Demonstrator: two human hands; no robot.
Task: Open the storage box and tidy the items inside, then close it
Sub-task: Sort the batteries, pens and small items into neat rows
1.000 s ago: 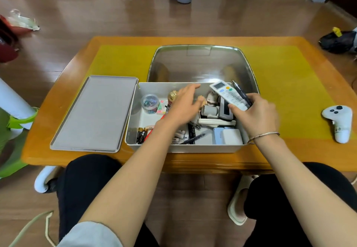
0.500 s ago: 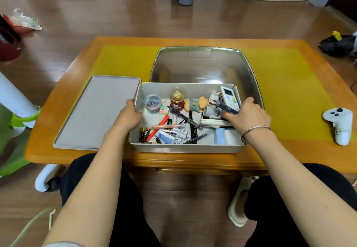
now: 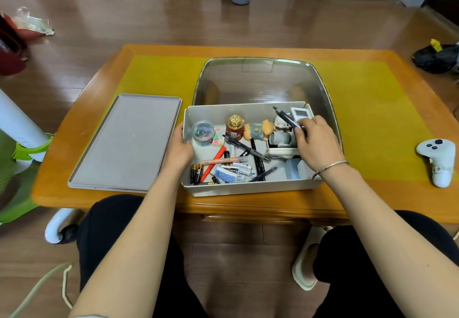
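Grey plastic, the lid (image 3: 125,141) lies flat and upturned at the left of the worktop (image 3: 372,193), just beside the open storage box (image 3: 248,186). The left hand (image 3: 179,146) grips the box's left wall, fingers curled over the rim. Inside the box, at the left end, sits a clear round tub of coloured clips (image 3: 203,131), and in front of it a bundle of batteries (image 3: 196,173) lies near the front wall. An orange marker (image 3: 213,163) slants across the floor of the box, beside a small blue dotted packet (image 3: 225,175). Toward the middle stands a red jar with a gold top (image 3: 235,126), and a small doll (image 3: 258,130) lies on its side next to it. Black pens (image 3: 244,146) cross one another in the centre. At the right end a white remote control (image 3: 301,113) leans against the back corner. The right hand (image 3: 316,143), a bracelet on its wrist, pinches a dark pen (image 3: 285,117) that points up and to the left over the box. Behind the box sits a clear, empty tray (image 3: 263,81) on the yellow mat (image 3: 377,108). A white game controller (image 3: 438,161) lies well apart at the far right.
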